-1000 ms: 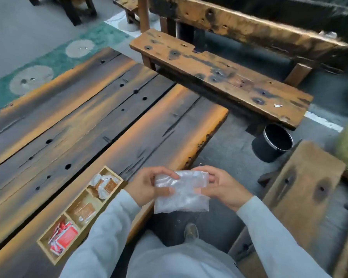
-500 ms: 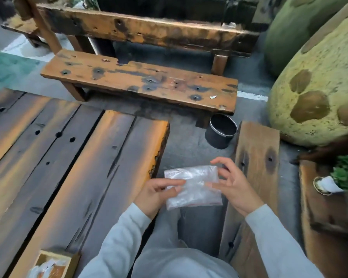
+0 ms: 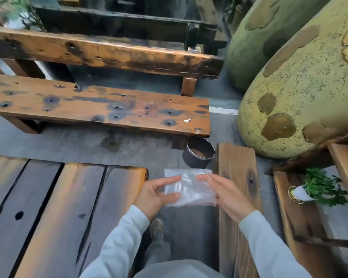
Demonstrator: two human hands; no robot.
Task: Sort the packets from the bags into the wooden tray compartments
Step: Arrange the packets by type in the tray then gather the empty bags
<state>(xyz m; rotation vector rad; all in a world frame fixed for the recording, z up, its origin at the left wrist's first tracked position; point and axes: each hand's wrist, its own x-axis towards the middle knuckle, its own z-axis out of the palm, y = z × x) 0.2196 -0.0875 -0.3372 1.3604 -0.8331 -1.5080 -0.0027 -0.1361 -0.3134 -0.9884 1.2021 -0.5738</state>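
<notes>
Both of my hands hold one clear plastic bag (image 3: pixel 190 187) between them, in the air over the grey floor, between the dark plank table (image 3: pixel 48 207) on my left and a narrow wooden plank (image 3: pixel 237 177) on my right. My left hand (image 3: pixel 156 194) pinches the bag's left edge, with the forefinger stretched along the top corner and the thumb pressed on the film lower down; the other fingers curl loosely behind. My right hand (image 3: pixel 228 194) lies over the bag's right side, its fingers nearly straight and close together; the thumb is hidden, so I cannot tell whether it pinches. The bag hangs flat and crinkled, with a thin red strip along its lower edge; I cannot make out anything inside it. Below it, my shoe (image 3: pixel 157 227) rests on the floor; a black round tin (image 3: pixel 198 155) stands just beyond the bag, beside the end of a worn wooden bench (image 3: pixel 98 109). A big speckled yellow-green rounded form (image 3: pixel 299 93) fills the right, with a leafy plant (image 3: pixel 321 187) near its foot.
</notes>
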